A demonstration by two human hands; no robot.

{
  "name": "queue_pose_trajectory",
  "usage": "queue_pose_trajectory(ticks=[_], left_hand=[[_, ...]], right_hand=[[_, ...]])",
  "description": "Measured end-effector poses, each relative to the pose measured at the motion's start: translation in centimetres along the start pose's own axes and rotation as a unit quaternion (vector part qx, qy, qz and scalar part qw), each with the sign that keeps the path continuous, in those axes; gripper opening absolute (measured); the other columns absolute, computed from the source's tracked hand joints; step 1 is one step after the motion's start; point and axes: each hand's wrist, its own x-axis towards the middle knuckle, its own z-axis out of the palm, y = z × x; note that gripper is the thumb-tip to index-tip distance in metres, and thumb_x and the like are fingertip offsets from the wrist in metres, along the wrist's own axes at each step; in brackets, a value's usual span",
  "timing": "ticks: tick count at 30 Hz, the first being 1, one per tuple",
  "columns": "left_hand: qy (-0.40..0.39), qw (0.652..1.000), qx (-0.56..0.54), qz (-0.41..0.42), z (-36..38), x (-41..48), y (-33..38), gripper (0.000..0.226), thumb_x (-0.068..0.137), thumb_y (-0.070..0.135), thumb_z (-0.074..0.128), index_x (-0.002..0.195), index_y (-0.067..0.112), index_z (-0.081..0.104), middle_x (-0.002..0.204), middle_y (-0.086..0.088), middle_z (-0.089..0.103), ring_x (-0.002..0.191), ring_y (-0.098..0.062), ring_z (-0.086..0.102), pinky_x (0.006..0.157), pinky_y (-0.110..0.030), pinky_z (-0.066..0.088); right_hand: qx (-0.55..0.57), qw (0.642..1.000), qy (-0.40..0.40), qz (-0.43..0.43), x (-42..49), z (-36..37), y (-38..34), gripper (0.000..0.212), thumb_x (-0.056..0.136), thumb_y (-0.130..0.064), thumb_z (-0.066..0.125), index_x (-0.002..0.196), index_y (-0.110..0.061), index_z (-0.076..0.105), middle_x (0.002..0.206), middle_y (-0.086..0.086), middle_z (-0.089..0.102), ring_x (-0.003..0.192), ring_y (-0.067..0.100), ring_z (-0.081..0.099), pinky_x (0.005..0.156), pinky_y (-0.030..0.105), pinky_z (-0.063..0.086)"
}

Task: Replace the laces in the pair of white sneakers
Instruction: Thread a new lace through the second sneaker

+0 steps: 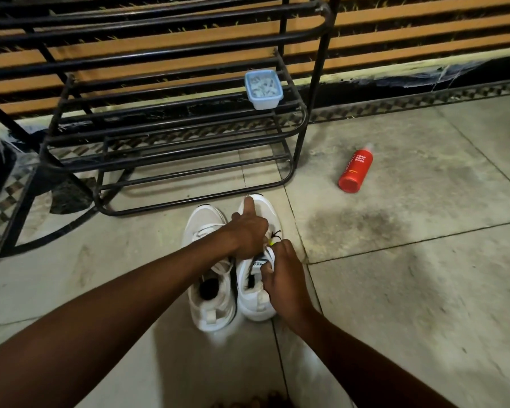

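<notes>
white sneakers (203, 222) sit on the floor (395, 290), lower centre of frame. right hand (283, 281) pinches one's tongue (262, 260); left hand (248, 234) index lies straight along its toe (264, 207), other fingers curled, can't tell on what.

Tiled floor (395, 290) with white sneakers (205, 222) side by side, a red bottle (354, 169) on its side, a black rack (174, 126).

This looks like a home's entry corner. A black metal shoe rack (174, 127) stands beyond the left hand (248, 231), and a red foam body wash bottle (355, 169) lies on the tiled floor (409, 290) beyond the right hand (283, 278).
</notes>
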Motion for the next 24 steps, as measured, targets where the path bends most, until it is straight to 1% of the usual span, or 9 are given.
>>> queue_pose_trajectory(ticks=[3,5,7,9,12,14,17,20,24], left_hand=[[-0.002,0.997,-0.079,-0.025,-0.7,-0.6,-0.6,0.027,0.099,0.016,0.055,0.072,0.011,0.054,0.121,-0.026,0.031,0.12,-0.04,0.044,0.098,-0.045,0.049],[-0.007,0.99,-0.138,-0.032,-0.9,-1.1,-1.0,0.032,0.098,0.007,0.053,0.068,0.018,0.053,0.101,-0.016,0.033,0.117,-0.032,0.042,0.09,-0.043,0.056],[-0.013,0.983,-0.179,-0.026,-0.7,-1.4,-1.3,0.038,0.1,0.001,0.052,0.064,0.016,0.054,0.083,-0.01,0.036,0.113,-0.027,0.039,0.073,-0.027,0.056],[0.005,0.977,-0.211,-0.027,-0.4,-1.6,-1.5,0.038,0.099,-0.001,0.056,0.063,0.008,0.06,0.077,-0.017,0.049,0.101,-0.025,0.051,0.061,-0.019,0.053],[0.069,0.97,-0.235,-0.005,0.0,-1.5,-2.4,0.017,0.098,0.006,0.062,0.086,-0.006,0.067,0.093,-0.026,0.068,0.083,-0.03,0.069,0.072,-0.042,0.061],[0.074,0.97,-0.231,0.011,0.0,-1.6,-3.1,0.018,0.1,0.021,0.063,0.096,0.004,0.065,0.096,-0.012,0.072,0.088,-0.025,0.07,0.074,-0.036,0.058],[0.041,0.979,-0.198,0.028,0.1,-1.8,-3.9,0.017,0.09,0.032,0.077,0.092,0.018,0.067,0.093,0.002,0.072,0.091,-0.015,0.067,0.082,-0.033,0.054],[0.028,0.988,-0.148,0.031,0.2,-2.0,-4.2,0.011,0.086,0.023,0.078,0.091,0.027,0.069,0.09,0.006,0.071,0.087,-0.014,0.068,0.084,-0.032,0.056],[0.073,0.982,-0.162,0.058,0.1,-2.7,-4.0,0.025,0.081,-0.004,0.067,0.083,0.019,0.076,0.08,0.009,0.075,0.083,-0.004,0.07,0.085,-0.032,0.057]], right_hand=[[-0.009,1.0,0.005,-0.004,0.0,0.1,0.0,0.013,0.085,0.001,0.057,0.097,-0.001,0.054,0.103,0.011,0.05,0.09,0.027,0.054,0.075,0.038,0.046],[-0.006,1.0,0.008,-0.008,-0.1,0.2,-0.1,0.013,0.085,0.001,0.057,0.097,-0.002,0.054,0.103,0.01,0.049,0.089,0.027,0.053,0.074,0.035,0.044],[-0.004,1.0,0.008,-0.012,-0.2,0.2,-0.1,0.013,0.085,0.001,0.057,0.097,-0.002,0.053,0.103,0.01,0.049,0.089,0.027,0.053,0.074,0.034,0.043],[-0.003,1.0,0.009,-0.011,-0.2,0.1,-0.1,0.013,0.085,0.001,0.057,0.098,-0.002,0.054,0.104,0.01,0.05,0.09,0.027,0.054,0.075,0.034,0.043],[-0.003,1.0,0.008,-0.012,0.0,-0.1,0.1,0.015,0.085,0.001,0.058,0.1,-0.001,0.056,0.105,0.01,0.051,0.092,0.027,0.054,0.077,0.033,0.043],[-0.004,1.0,0.008,-0.015,0.0,-0.1,0.1,0.015,0.085,0.002,0.058,0.1,-0.002,0.056,0.104,0.01,0.051,0.092,0.027,0.054,0.077,0.03,0.041],[-0.008,1.0,0.008,-0.012,0.0,0.1,0.1,0.017,0.084,0.001,0.059,0.101,-0.002,0.056,0.105,0.01,0.051,0.093,0.027,0.054,0.077,0.026,0.037],[-0.01,1.0,0.007,-0.008,-0.1,0.1,0.1,0.02,0.084,0.0,0.06,0.104,-0.002,0.058,0.105,0.011,0.052,0.096,0.028,0.055,0.079,0.029,0.039],[-0.019,1.0,0.008,-0.006,0.0,0.0,0.0,0.017,0.083,0.002,0.06,0.1,-0.002,0.057,0.102,0.011,0.052,0.092,0.029,0.054,0.076,0.033,0.042]])
